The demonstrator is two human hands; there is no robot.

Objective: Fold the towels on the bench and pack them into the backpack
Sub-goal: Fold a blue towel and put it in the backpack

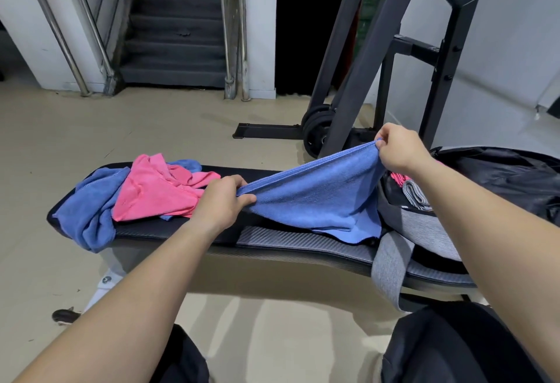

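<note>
A blue towel [318, 197] is stretched out above the black padded bench [291, 243]. My left hand [222, 200] pinches its near corner and my right hand [400, 149] pinches the far corner, lifted higher. The towel's lower edge sags onto the bench. At the bench's left end lies a crumpled pink towel [154, 194] on top of another blue towel [88, 219]. The open black and grey backpack [500, 182] sits on the right end of the bench, with a folded grey towel [416, 190] and a bit of pink cloth [398, 177] inside it.
A black weight rack [394, 58] with plates [316, 128] stands behind the bench. Stairs with metal handrails [233, 34] rise at the back. The floor is beige. My knees in dark trousers [454, 349] are at the bottom edge.
</note>
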